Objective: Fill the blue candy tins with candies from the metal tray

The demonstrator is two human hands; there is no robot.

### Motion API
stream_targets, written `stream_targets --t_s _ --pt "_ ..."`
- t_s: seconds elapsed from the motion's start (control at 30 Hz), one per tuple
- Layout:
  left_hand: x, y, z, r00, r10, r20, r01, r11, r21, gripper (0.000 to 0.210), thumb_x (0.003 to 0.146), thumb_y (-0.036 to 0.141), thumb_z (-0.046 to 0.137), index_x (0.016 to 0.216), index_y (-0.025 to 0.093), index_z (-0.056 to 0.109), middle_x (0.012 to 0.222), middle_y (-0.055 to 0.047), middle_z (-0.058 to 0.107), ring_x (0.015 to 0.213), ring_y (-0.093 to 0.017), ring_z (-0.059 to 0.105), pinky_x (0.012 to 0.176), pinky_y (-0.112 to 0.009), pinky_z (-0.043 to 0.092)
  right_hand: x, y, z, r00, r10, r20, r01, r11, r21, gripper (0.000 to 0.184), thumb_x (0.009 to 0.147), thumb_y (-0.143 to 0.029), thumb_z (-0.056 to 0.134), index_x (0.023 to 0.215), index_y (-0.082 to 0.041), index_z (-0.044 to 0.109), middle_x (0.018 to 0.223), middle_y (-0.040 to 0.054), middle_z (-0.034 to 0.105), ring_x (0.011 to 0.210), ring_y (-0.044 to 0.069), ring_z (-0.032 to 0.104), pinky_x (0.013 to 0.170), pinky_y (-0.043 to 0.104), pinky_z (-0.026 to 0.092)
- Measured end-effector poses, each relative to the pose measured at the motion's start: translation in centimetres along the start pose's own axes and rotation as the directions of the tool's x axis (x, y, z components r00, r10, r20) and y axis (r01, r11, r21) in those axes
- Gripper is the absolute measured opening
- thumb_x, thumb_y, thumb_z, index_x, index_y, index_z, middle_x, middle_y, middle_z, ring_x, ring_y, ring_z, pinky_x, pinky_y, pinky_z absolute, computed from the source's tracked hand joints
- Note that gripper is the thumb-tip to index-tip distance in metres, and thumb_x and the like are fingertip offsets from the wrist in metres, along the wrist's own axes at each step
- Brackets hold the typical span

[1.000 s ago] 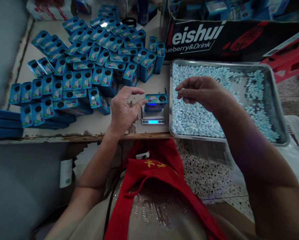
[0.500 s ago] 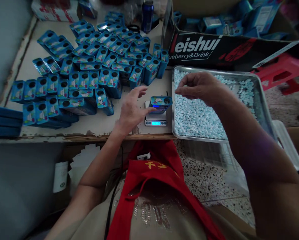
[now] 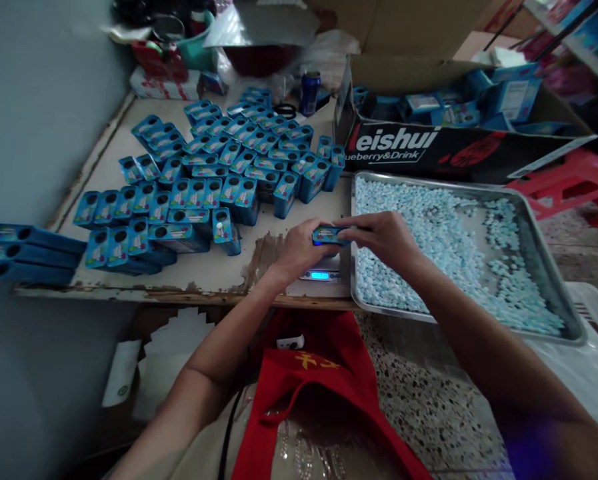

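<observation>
A small blue box (image 3: 327,235) with a printed top is above a digital scale (image 3: 321,275), whose display glows blue. My left hand (image 3: 299,252) is closed round the left side of this box. From the right, my right hand (image 3: 386,241) brings its pinched fingertips to the right end of the box's top, covering that end. Whatever those fingertips hold, if anything, is hidden. Just right of the scale stands a metal tray (image 3: 355,280) full of small pale blue and white pellets (image 3: 409,247).
Many upright blue boxes (image 3: 179,193) with round holes fill the table's left and middle. More blue boxes (image 3: 31,253) lie at the left edge. Behind the tray is a black carton (image 3: 459,150) of boxes. A can (image 3: 309,93) and scissors (image 3: 285,111) lie further back.
My left hand has closed on the small box at the scale. My right hand has moved left from over the tray to the box's right end. The camera view has tilted up.
</observation>
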State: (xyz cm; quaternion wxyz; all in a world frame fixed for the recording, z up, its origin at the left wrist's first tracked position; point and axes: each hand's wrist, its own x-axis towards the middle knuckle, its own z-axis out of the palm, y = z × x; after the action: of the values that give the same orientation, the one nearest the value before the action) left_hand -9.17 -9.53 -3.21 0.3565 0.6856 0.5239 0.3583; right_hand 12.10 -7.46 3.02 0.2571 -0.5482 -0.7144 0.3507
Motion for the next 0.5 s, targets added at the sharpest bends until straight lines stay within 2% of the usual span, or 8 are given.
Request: stream_targets --t_s 0.07,0.1,0.17,0.2,0.27,0.33,0.43,0.5 --pt "-0.1 0.4 -0.6 1.000 -0.001 0.006 0.001 1.000 0.008 0.040 0.084 0.016 0.103 0.117 0.025 0.081 0.113 -0.002 0.084 0.107 -0.027 0.082 0.102 -0.043 0.067 0.3 1.3 -1.5 0.996 0.045 -0.076 -0.059 0.979 -0.196 0.036 0.099 -0.052 0.080 0.112 -0.022 0.094 0.077 0.0064 0.078 0.074 0.025 0.070 0.073 0.036 0.050" --pt "-0.4 0.6 -1.5 1.000 0.006 -0.015 -0.006 1.000 0.018 0.040 0.085 0.016 0.103 0.116 0.025 0.081 0.112 -0.002 0.084 0.106 -0.027 0.082 0.101 -0.043 0.067 0.7 1.9 -2.2 0.994 0.041 -0.104 -0.074 0.940 -0.334 0.033 0.100 -0.047 0.082 0.117 -0.021 0.094 0.093 0.0120 0.084 0.088 0.030 0.075 0.080 0.040 0.053" --pt "-1.3 1.1 -5.1 0.993 0.069 -0.096 -0.063 0.996 0.064 0.041 0.088 0.019 0.103 0.121 0.026 0.080 0.116 -0.003 0.083 0.109 -0.027 0.081 0.102 -0.044 0.067 2.3 2.7 -2.4 0.995 -0.030 -0.096 -0.029 0.827 -0.562 0.038 0.099 -0.036 0.081 0.132 -0.018 0.091 0.133 0.0237 0.082 0.121 0.041 0.074 0.097 0.048 0.054" --pt "-1.9 1.3 -7.9 0.982 0.129 -0.141 -0.114 0.987 0.114 0.042 0.091 0.021 0.102 0.126 0.027 0.079 0.120 -0.003 0.082 0.113 -0.027 0.080 0.105 -0.045 0.067 3.4 2.7 -1.9 0.994 -0.076 -0.072 0.016 0.791 -0.611 0.044 0.101 -0.032 0.079 0.141 -0.017 0.087 0.145 0.0270 0.077 0.130 0.043 0.071 0.102 0.050 0.053" --pt "-3.0 1.4 -15.0 0.942 0.256 -0.219 -0.190 0.940 0.283 0.046 0.094 0.022 0.100 0.134 0.028 0.078 0.128 -0.004 0.080 0.123 -0.027 0.077 0.113 -0.046 0.065 5.9 2.0 0.5 0.987 -0.156 -0.032 0.106 0.794 -0.599 0.054 0.106 -0.029 0.069 0.157 -0.014 0.076 0.145 0.0282 0.076 0.128 0.041 0.073 0.103 0.049 0.055" --pt "-4.1 1.0 -23.6 0.909 0.299 -0.291 -0.129 0.865 0.485 0.049 0.094 0.018 0.100 0.136 0.025 0.077 0.133 -0.005 0.078 0.131 -0.026 0.072 0.121 -0.048 0.061 8.4 0.3 3.7 0.980 -0.199 0.030 0.179 0.796 -0.578 0.057 0.110 -0.031 0.060 0.164 -0.015 0.070 0.135 0.0258 0.080 0.116 0.039 0.077 0.094 0.048 0.056" --pt "-5.4 -1.7 -36.3 0.865 0.184 -0.466 0.157 0.784 0.600 0.050 0.081 0.008 0.103 0.122 0.016 0.076 0.135 -0.005 0.076 0.130 -0.023 0.067 0.126 -0.045 0.056 10.8 -2.1 7.6 0.973 -0.184 0.139 0.229 0.702 -0.674 0.052 0.112 -0.033 0.051 0.157 -0.023 0.076 0.144 0.0261 0.079 0.119 0.043 0.078 0.080 0.050 0.053" --pt "-6.3 -4.7 -42.7 0.831 0.011 -0.556 0.306 0.825 0.474 0.046 0.084 0.017 0.101 0.120 0.015 0.072 0.119 0.000 0.079 0.115 -0.017 0.067 0.117 -0.038 0.058 11.7 -2.9 8.7 0.976 -0.122 0.178 0.215 0.641 -0.737 0.048 0.112 -0.034 0.049 0.146 -0.031 0.083 0.146 0.0242 0.080 0.117 0.043 0.079 0.075 0.050 0.050"
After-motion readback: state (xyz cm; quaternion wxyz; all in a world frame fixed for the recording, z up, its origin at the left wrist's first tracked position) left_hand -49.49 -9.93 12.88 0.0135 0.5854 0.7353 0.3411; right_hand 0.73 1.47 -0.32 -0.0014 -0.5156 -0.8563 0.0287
